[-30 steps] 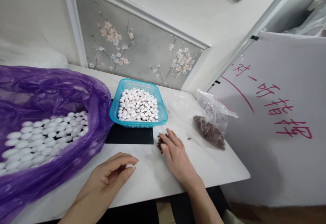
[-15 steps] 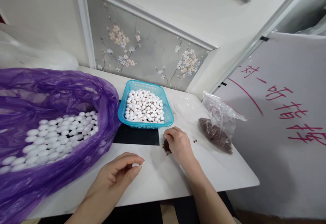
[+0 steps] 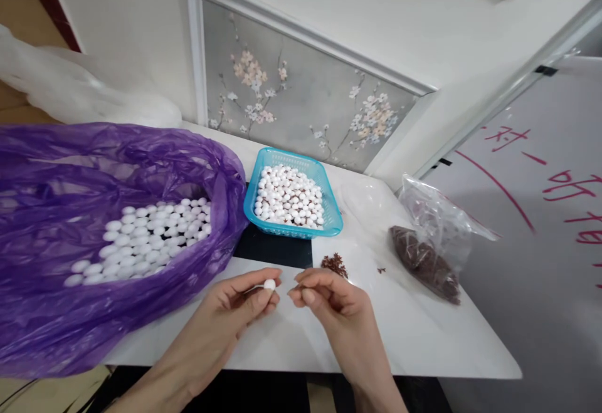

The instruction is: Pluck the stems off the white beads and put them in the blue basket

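My left hand (image 3: 249, 300) pinches a small white oval ball (image 3: 269, 284) between thumb and fingers. Just right of it, my right hand (image 3: 329, 300) is closed in a pinch, with what looks like a tiny brown piece at its fingertips, mostly hidden. The two sets of fingertips are close but apart, above the white table (image 3: 282, 344). Behind the right hand lies a small heap of reddish-brown pieces (image 3: 335, 264). A blue basket (image 3: 251, 212) holds many white balls with brown bits among them. On the left, an open purple bag (image 3: 188, 303) contains plain white balls (image 3: 141, 240).
A clear zip bag (image 3: 426, 256) of brown pieces stands at the right, with a few loose bits (image 3: 381, 270) nearby. Part of a black flat sheet (image 3: 277, 250) lies before the basket. Behind are a floral wall panel (image 3: 301, 81) and a whiteboard (image 3: 550, 244).
My right hand has left the brown heap and come toward the left hand, still pinched. The left hand keeps its ball, now turned more into view. The camera view has shifted left.
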A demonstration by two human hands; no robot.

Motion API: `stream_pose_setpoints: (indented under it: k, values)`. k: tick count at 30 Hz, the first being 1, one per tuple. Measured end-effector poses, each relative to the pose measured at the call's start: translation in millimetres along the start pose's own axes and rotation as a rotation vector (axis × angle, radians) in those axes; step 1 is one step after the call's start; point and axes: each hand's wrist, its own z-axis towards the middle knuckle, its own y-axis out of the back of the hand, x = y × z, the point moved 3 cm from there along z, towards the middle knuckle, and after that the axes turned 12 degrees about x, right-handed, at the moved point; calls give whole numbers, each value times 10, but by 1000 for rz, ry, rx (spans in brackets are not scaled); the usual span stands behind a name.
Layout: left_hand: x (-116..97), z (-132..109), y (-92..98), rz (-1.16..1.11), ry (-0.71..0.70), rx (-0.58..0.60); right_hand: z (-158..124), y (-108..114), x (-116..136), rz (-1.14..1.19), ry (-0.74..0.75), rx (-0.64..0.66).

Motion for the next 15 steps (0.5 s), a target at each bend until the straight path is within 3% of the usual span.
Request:
stream_pose_setpoints:
  k: [5,11,15]
  values:
    - [-25,-18,-9,-58,-77,13,-5,-192,-73,23,-21,-27]
    - [-62,-27,-49,-27,-136,121,3,-251,-106,65,-29,-24]
    - [-53,-34,-45,-41,-140,104,4,-271,-108,63,-25,-11]
